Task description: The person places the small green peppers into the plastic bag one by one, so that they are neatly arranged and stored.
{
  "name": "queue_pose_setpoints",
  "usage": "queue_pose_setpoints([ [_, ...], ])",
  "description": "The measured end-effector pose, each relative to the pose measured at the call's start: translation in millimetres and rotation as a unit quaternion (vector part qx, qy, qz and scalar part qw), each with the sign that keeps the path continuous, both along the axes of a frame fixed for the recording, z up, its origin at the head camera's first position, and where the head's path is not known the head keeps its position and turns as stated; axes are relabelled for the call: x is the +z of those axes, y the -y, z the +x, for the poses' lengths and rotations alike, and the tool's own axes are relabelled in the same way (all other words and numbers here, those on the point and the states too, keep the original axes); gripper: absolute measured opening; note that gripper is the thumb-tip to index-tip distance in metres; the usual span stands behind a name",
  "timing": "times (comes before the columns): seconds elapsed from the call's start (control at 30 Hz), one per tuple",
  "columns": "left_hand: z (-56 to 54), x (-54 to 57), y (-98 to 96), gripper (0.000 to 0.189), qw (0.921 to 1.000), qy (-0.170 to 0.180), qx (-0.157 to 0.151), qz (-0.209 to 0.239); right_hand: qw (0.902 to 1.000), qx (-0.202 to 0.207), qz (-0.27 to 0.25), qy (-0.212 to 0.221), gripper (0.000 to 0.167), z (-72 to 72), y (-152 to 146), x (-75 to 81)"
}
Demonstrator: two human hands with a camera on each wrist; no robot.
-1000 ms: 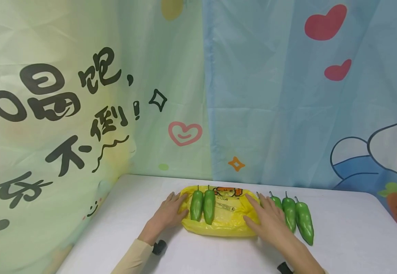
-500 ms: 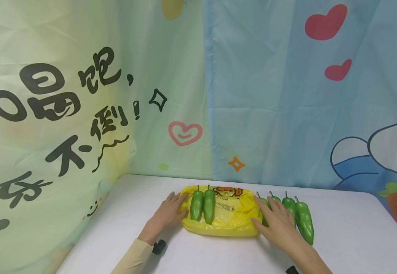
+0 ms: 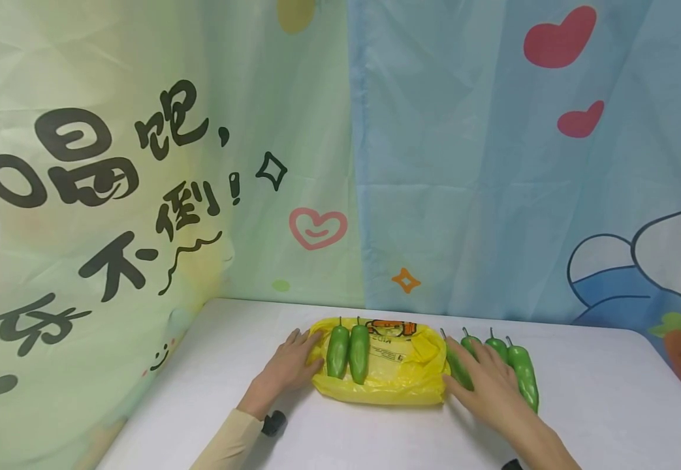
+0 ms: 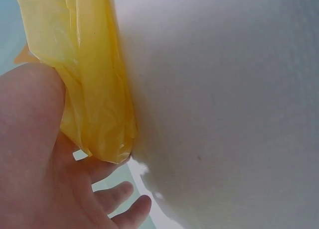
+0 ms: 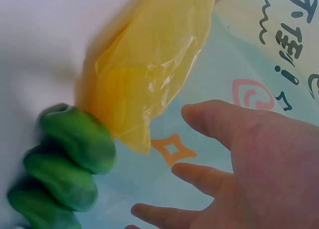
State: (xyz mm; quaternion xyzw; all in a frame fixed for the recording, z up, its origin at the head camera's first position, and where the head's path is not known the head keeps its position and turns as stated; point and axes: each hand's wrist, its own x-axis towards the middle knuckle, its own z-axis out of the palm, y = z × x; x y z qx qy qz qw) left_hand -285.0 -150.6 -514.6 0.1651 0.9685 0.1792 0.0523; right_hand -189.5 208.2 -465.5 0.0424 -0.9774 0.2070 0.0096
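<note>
A yellow plastic bag (image 3: 395, 373) lies spread on the white table, its printed side up. Two green peppers (image 3: 359, 356) rest side by side on its left part, stems away from me. My left hand (image 3: 290, 362) holds the bag's left end; the left wrist view shows the bag's edge (image 4: 99, 89) between thumb and forefinger, the other fingers loose. My right hand (image 3: 487, 385) has its fingers spread, over the row of green peppers (image 3: 522, 372) right of the bag, partly covering them. In the right wrist view, nothing is between its fingertips, and the peppers (image 5: 77, 134) lie beyond them.
The white table (image 3: 387, 440) ends at the back against a printed fabric backdrop (image 3: 434, 196) with hearts and lettering. The same fabric hangs along the left side.
My right hand has moved right, off the bag's right end and over the row of peppers, uncovering the leftmost of them. The left hand, the bag and its two peppers have stayed put.
</note>
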Motion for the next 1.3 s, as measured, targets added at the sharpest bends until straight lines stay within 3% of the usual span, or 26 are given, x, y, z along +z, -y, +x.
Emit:
queue_pose_setpoints([
  [0.6,0.4,0.4,1.0,0.059,1.0,-0.007,-0.005,-0.001,0.9998,-0.011,0.017,-0.002,0.072,4.5,-29.0,-8.5],
  [1.3,1.7,2.0,0.2,0.058,1.0,-0.005,-0.005,0.001,0.9989,-0.044,0.017,0.006,0.073,-0.3,-58.1,-22.0],
])
